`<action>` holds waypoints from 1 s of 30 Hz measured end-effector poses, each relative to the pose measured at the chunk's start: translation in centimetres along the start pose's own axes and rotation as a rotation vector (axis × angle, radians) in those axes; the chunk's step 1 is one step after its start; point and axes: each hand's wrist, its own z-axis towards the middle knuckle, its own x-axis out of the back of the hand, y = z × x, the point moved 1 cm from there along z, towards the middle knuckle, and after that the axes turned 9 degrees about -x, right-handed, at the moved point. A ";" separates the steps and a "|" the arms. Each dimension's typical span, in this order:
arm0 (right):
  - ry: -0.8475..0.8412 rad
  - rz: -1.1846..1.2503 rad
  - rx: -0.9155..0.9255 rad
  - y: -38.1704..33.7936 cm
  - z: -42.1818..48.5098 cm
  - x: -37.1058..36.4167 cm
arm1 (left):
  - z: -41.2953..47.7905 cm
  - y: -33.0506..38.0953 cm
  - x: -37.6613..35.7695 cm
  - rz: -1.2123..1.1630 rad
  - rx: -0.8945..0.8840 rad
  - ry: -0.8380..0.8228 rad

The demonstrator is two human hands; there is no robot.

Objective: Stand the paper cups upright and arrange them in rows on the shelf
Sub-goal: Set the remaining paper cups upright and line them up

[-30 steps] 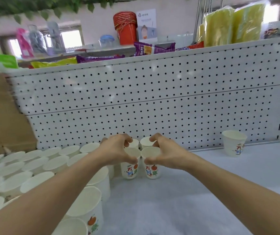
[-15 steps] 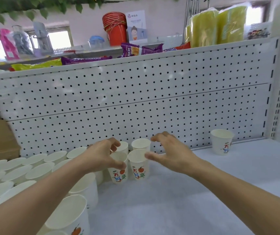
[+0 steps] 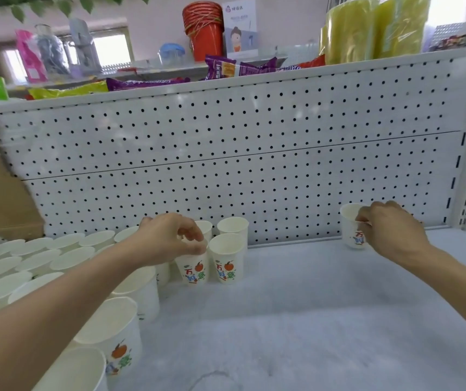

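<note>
Left of the left hand (image 3: 167, 239) a crowd of cups (image 3: 65, 258) stands upright, too many to count. Its fingertips pinch one printed cup (image 3: 193, 273) by the rim; three neighbour cups (image 3: 226, 263) stand just right. The right hand (image 3: 392, 235) grips one lone cup (image 3: 348, 221), mouth up, axis vertical, on the shelf (image 3: 310, 320)

Single head-worn wide-angle view, forward and down, close over the shelf (image 3: 310, 320)

Left hand (image 3: 169, 239) pinching; right hand (image 3: 389, 232) gripping; arms spread.

White paper cups (image 3: 225, 261) with orange-fruit print, white dotted pegboard (image 3: 240, 153), red buckets (image 3: 203, 32), purple packets (image 3: 240, 67)
</note>
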 end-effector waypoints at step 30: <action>-0.258 0.572 0.572 -18.9 -10.7 4.5 | -13.8 -1.6 0.9 0.115 -0.079 -0.103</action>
